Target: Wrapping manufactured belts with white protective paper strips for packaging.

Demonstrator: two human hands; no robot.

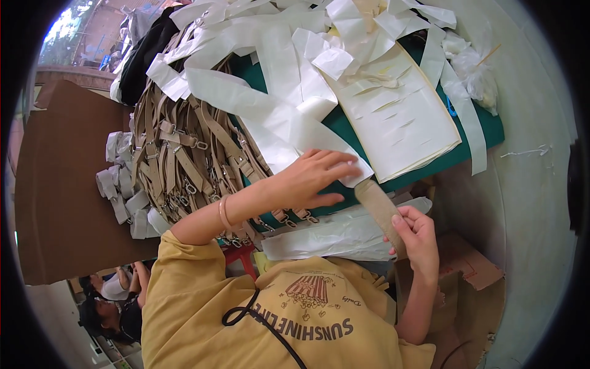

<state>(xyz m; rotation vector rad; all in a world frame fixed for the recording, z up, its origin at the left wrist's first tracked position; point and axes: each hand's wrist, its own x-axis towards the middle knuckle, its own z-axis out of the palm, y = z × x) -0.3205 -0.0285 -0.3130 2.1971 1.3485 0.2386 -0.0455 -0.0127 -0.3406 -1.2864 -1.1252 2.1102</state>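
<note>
My right hand point(415, 238) pinches the lower part of a flat beige strap point(381, 209), thumb on top and fingers behind. The strap slants up and left, its upper end close to the table edge. Over the end of a long white paper strip point(329, 140) hovers or rests my left hand point(314, 179), with thumb and fingers apart; whether the fingertips touch the paper I cannot tell. A bracelet is on the left wrist. Left of that arm, a thick pile of beige straps point(184, 144) with metal clasps hangs over the table side.
White sheets point(396, 117) with slits lie on the green table point(485, 126) at the right. Nearby are a crumpled plastic bag point(476, 67), a plastic-wrapped bundle point(344, 237) below the table edge and a torn cardboard box point(467, 270). Brown board point(74, 184) stands left; people sit lower left.
</note>
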